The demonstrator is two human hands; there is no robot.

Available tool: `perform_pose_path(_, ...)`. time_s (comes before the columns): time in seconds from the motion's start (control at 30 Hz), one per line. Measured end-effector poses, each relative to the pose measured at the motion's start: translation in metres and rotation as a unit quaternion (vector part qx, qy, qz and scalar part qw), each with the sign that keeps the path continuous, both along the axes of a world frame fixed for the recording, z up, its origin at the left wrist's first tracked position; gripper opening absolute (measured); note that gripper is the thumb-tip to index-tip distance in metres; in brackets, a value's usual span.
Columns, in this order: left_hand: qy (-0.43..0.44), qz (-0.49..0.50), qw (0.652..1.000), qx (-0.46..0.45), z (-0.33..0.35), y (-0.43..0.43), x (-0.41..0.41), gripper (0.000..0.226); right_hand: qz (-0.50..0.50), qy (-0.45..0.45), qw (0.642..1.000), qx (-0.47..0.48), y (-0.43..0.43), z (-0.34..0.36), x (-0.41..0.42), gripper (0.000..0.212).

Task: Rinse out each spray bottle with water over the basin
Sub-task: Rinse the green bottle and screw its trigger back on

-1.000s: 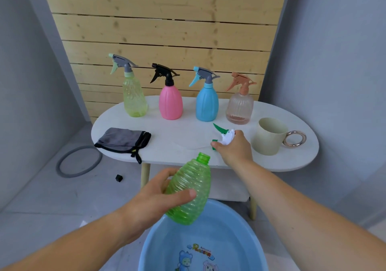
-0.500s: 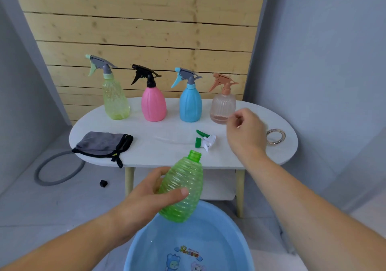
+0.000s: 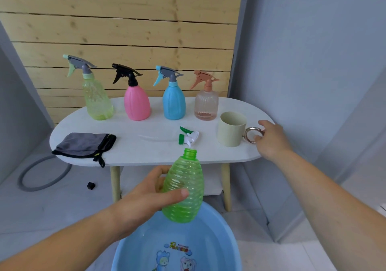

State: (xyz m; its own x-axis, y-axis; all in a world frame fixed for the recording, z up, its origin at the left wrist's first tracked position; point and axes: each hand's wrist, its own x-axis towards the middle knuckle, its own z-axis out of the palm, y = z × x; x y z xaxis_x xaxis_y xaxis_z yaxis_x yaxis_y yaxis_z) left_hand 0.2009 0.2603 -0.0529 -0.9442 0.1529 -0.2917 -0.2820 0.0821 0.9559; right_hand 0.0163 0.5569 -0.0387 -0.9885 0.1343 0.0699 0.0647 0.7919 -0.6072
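Observation:
My left hand (image 3: 146,197) grips an uncapped green ribbed spray bottle (image 3: 184,189), held upright above the blue basin (image 3: 225,235). The bottle's green-and-white spray head (image 3: 189,137) lies on the white table (image 3: 135,151) with its clear tube stretched to the left. My right hand (image 3: 271,139) is at the metal ring handle (image 3: 251,135) of a beige cup (image 3: 230,128), fingers touching the ring. Along the back of the table stand a yellow-green (image 3: 95,95), a pink (image 3: 135,101), a blue (image 3: 173,99) and a clear pinkish (image 3: 205,101) spray bottle, all capped.
A grey cloth with black trim (image 3: 83,145) lies on the table's left end. A grey hose ring (image 3: 41,176) and a small black cap (image 3: 90,185) lie on the floor at the left. Grey walls stand close on the right.
My right hand let go of the spray head, leaving it on the table, and moved right to the cup's ring handle. The green bottle stays in my left hand.

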Motion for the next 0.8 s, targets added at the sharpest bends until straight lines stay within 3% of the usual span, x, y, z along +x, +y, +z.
perform_pose_path(0.07,0.001,-0.002,1.000,0.000,0.000,0.003,0.000,0.079,0.004,-0.004,1.000,-0.001,0.003,0.000,0.004,0.012)
perform_pose_path(0.13,0.004,-0.004,1.000,0.001,0.001,0.005,0.001,0.079,0.012,-0.017,0.998,-0.063,0.003,0.002,0.009,0.025)
perform_pose_path(0.23,0.012,-0.010,1.000,-0.004,0.001,0.005,0.002,0.080,0.006,-0.065,0.968,-0.241,-0.007,0.013,0.027,0.016)
perform_pose_path(0.3,0.019,-0.013,1.000,-0.014,0.003,0.004,0.003,0.082,0.026,-0.071,0.955,-0.287,-0.011,0.020,0.041,0.014)
perform_pose_path(0.53,0.063,-0.013,0.997,-0.044,0.009,-0.004,0.017,0.080,0.158,-0.194,0.922,-0.295,-0.021,0.023,0.102,0.020)
perform_pose_path(0.8,0.050,-0.016,0.995,-0.088,-0.006,-0.022,0.036,0.078,0.139,-0.328,0.908,-0.221,-0.055,-0.060,0.123,0.019)
